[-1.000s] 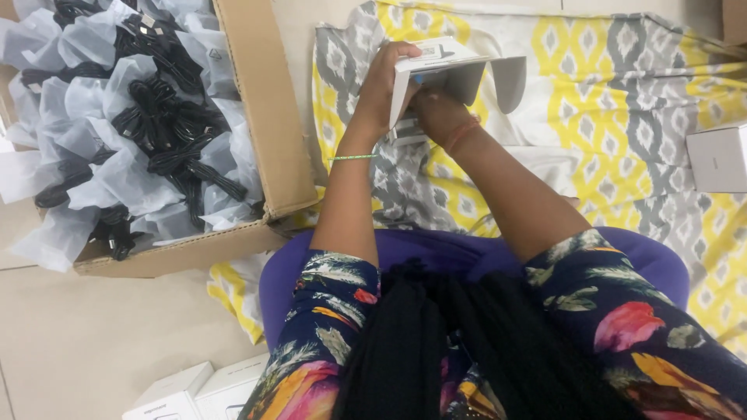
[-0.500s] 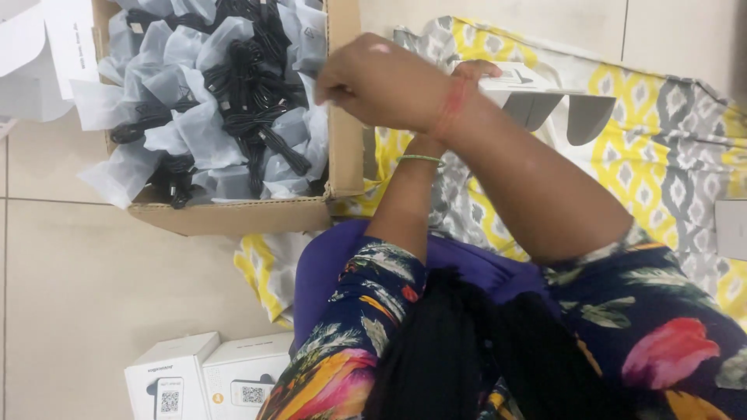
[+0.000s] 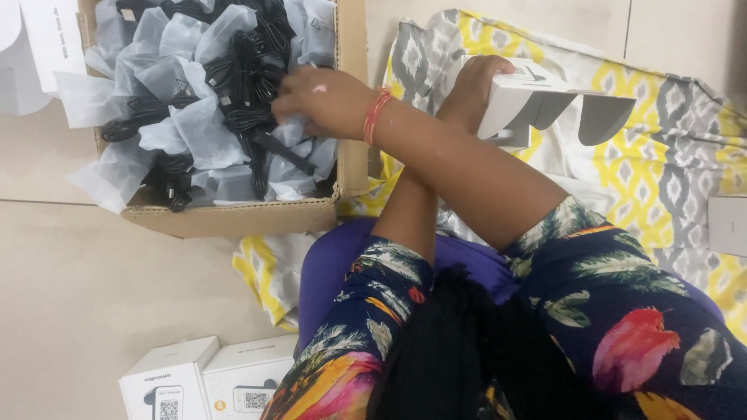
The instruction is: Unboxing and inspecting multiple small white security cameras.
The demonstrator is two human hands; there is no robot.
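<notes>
Two hands crossed over floor and cloth

A yellow-grey cloth (image 3: 661, 171) covered pale floor tiles (image 3: 93, 295). Right hand (image 3: 319, 101) pinched a clear-wrapped black cable (image 3: 268, 144) at the cardboard box (image 3: 233, 214)'s right edge. Left hand (image 3: 471, 89) clasped an open white carton (image 3: 537, 101).

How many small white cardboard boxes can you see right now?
4. One open white cardboard box is held in the left hand; two closed ones sit on the floor at bottom left; one is cut off at the right edge. Others may lie outside the view.
</notes>
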